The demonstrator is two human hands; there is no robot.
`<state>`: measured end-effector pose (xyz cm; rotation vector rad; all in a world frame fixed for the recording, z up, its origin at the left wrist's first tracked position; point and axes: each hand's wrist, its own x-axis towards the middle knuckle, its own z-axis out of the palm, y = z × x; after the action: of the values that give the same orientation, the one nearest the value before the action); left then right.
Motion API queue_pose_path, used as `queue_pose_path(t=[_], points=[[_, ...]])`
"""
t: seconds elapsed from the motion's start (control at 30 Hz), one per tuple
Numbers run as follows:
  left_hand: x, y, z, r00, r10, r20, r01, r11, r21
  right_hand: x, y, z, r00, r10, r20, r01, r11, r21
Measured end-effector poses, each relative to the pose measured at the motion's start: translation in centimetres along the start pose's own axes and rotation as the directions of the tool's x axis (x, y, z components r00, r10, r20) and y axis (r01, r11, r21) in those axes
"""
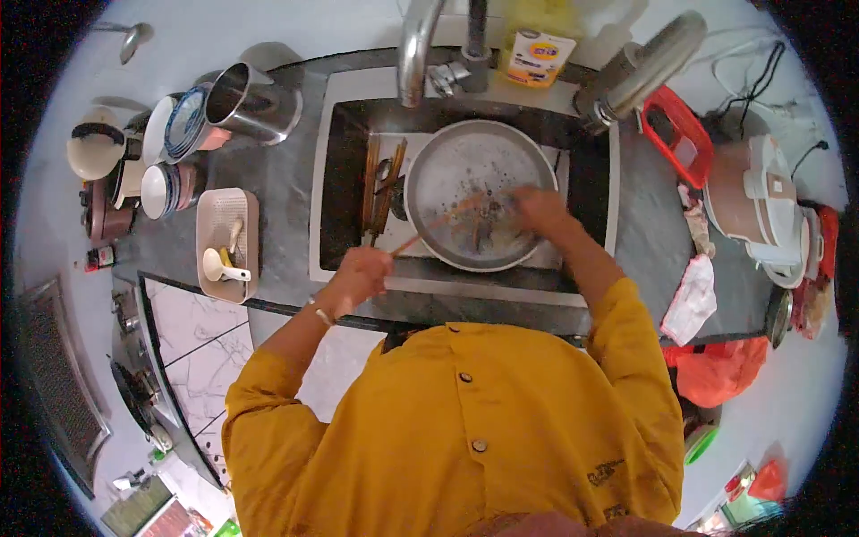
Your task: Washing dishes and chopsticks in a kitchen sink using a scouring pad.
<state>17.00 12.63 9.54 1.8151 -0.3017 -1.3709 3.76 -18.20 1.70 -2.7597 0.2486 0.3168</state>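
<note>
A wide round metal pan [480, 141] with dark spots across its inside rests in the sink [342, 258]. My left hand [362, 272] is closed on the near end of a thin reddish-brown stick [429, 231], which slants up over the pan's rim. My right hand [540, 209] is over the right part of the pan, its fingers blurred; whether it grips something is hard to tell. Left of the pan, several wooden chopsticks [372, 181] and what look like metal utensils lie in the sink.
A metal faucet [413, 60] reaches over the sink's back edge, beside a yellow detergent bottle [540, 57]. Stacked bowls [158, 191], a steel pot [255, 107] and a pink basket [251, 235] stand left. A red basket [701, 151], cloth [691, 302] and rice cooker [745, 194] are right.
</note>
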Motion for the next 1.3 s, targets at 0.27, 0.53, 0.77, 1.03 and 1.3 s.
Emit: queue_pose_path(t=[0.27,0.53,0.77,1.03,1.3], points=[[1.4,-2.8,-1.3,0.939,0.08,-0.334,-0.193,0.928,-0.319,0.3,1.7,3.4,0.942,0.203,-0.266,-0.152,0.967,0.203],[0.2,-3.2,-1.7,0.901,0.218,-0.375,-0.358,0.861,-0.36,-0.7,-0.1,3.4,0.935,0.343,-0.093,-0.268,0.851,0.453],[-1.1,-1.5,-0.7,0.873,0.227,-0.432,-0.42,0.8,-0.428,0.6,0.1,5.9,0.893,0.448,-0.048,-0.289,0.651,0.702],[1.9,-3.5,2.4,0.804,0.485,-0.344,-0.447,0.874,0.188,3.6,-11.6,-1.1,0.907,0.197,0.371,-0.292,-0.342,0.893],[3.5,-2.4,7.0,0.7,0.655,-0.286,-0.471,0.724,0.504,3.3,-14.2,0.3,0.812,0.445,0.377,-0.348,-0.149,0.926]])
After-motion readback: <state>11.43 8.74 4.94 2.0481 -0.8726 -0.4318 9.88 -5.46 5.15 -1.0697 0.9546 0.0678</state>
